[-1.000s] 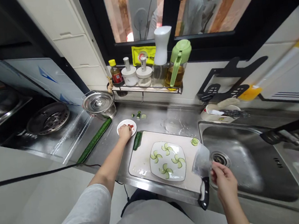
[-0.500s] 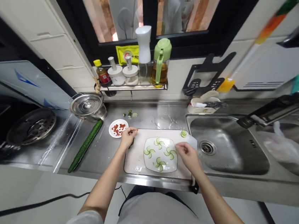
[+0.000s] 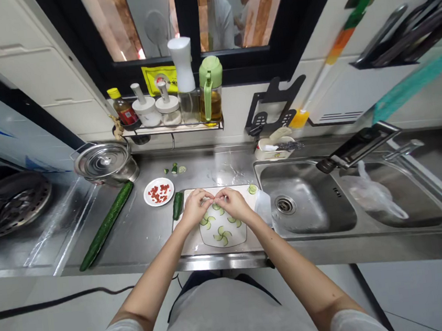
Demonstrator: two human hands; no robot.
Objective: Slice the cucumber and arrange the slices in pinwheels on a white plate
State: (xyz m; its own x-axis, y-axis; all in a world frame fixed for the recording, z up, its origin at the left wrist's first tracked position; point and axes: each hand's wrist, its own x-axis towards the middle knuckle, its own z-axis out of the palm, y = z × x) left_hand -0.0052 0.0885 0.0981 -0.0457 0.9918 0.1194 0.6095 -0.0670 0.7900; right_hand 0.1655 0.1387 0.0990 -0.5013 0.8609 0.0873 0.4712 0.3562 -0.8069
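Note:
My left hand (image 3: 196,206) and my right hand (image 3: 233,204) meet fingertip to fingertip above the far edge of a square white plate (image 3: 233,236). Both are closed in a pinch; whatever lies between the fingertips is too small to make out. Thin cucumber slices (image 3: 222,236) form pinwheels on the plate, one partly covered by my fingers. Under the plate is a pale cutting board (image 3: 188,247). A cucumber piece (image 3: 177,206) lies at its left edge, and a few slices (image 3: 252,189) sit at its far right corner. Left of the board, a small round plate (image 3: 148,200) holds chopped red bits.
A long cucumber (image 3: 107,227) lies on the steel counter beside a lidded pot (image 3: 104,162). A knife's pale blade (image 3: 264,207) rests at the board's right edge, near the sink (image 3: 307,198). Seasoning bottles stand on a wall rack (image 3: 177,128). People show through the window.
My left hand has come from beside the small plate, a tiny red bit at its fingertips then, to above the square plate. My right hand has moved left to meet it. The view has shifted right.

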